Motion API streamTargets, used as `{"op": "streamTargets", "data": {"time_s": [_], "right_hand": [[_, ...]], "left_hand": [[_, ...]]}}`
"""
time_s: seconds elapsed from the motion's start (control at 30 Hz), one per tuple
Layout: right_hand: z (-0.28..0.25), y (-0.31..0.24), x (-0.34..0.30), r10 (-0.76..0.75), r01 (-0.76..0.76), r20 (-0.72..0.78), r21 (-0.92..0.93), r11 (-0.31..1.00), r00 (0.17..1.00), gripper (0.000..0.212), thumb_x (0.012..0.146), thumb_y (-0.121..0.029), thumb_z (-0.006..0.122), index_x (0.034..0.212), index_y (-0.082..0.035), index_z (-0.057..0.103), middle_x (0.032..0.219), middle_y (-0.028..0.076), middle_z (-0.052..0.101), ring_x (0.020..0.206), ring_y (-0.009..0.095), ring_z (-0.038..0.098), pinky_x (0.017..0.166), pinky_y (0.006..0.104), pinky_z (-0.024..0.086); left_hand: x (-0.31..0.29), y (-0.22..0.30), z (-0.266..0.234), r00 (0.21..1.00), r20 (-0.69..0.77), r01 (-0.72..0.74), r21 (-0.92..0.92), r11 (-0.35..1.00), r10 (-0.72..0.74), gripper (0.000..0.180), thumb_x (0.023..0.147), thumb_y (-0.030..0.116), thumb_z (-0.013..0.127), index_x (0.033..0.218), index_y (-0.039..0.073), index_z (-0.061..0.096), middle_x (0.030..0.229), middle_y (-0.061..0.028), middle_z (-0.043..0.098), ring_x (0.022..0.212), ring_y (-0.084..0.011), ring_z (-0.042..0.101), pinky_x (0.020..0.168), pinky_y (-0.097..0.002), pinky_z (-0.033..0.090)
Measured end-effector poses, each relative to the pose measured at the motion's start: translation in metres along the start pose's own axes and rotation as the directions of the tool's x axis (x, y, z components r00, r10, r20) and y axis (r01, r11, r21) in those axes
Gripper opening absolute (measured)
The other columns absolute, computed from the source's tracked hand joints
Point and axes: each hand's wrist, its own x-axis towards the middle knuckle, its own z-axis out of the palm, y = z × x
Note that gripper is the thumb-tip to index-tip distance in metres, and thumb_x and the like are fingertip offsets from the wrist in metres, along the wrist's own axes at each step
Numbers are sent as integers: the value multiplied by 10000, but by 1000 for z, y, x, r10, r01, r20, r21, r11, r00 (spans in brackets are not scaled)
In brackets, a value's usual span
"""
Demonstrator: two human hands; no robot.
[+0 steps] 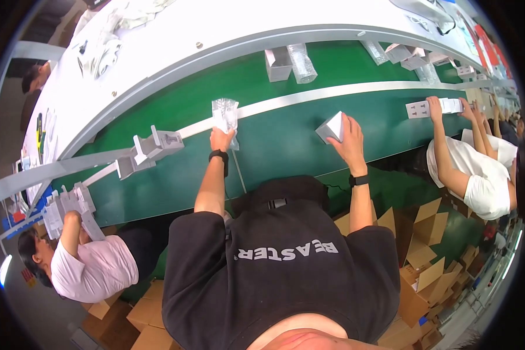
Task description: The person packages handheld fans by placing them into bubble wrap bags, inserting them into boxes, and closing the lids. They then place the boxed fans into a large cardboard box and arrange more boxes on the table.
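Observation:
My left hand (220, 139) is closed on a clear bubble-wrap bag (225, 112), which sticks out past my fingers over the pale strip along the bench. Something white shows through its plastic, but I cannot make out what. Over the green work surface (277, 140), my right hand (352, 142) grips a small white and grey box (331, 129) by its right side. The box is tilted, with one corner pointing up. A gap of bare green surface separates the two hands. Dark bands circle both my wrists.
Several grey boxes (157, 146) stand to the left. Beyond the strip lie another grey box (279, 64) and a bubble-wrapped item (302, 63). A white shelf (216, 29) runs across the back. Co-workers sit on both sides; open cardboard cartons (426, 233) stand behind me.

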Motion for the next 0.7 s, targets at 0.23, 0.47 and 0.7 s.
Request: {"op": "streamTargets", "data": {"time_s": [0.23, 0.47, 0.7], "right_hand": [[16, -67, -31, -94, 52, 88, 395, 917, 992, 788, 812, -222, 791, 1453, -37, 371, 1366, 235, 455, 1243, 373, 482, 995, 430, 442], [49, -139, -41, -323, -264, 423, 860, 437, 847, 1019, 723, -341, 866, 1489, 4, 289, 1352, 227, 441, 1290, 348, 465, 1085, 403, 394], [-7, -157, -42, -386, -100, 377, 812, 574, 842, 964, 702, -252, 878, 1443, 18, 323, 1365, 180, 449, 1301, 272, 444, 1071, 396, 388]], "left_hand": [[-60, -5, -1, 802, 593, 501, -734, 459, 72, 473, 877, 203, 701, 1214, -70, 514, 1092, -128, 668, 985, -195, 661, 863, -348, 543], [-179, 105, -60, 909, 295, 141, -882, 450, 295, 596, 880, 153, 718, 1372, -12, 426, 1258, -114, 596, 1126, -199, 598, 988, -341, 476], [-202, 168, -134, 913, -49, -190, -930, 315, 406, 785, 814, 62, 771, 1452, 9, 317, 1286, -100, 559, 1123, -184, 584, 988, -341, 475]]}}
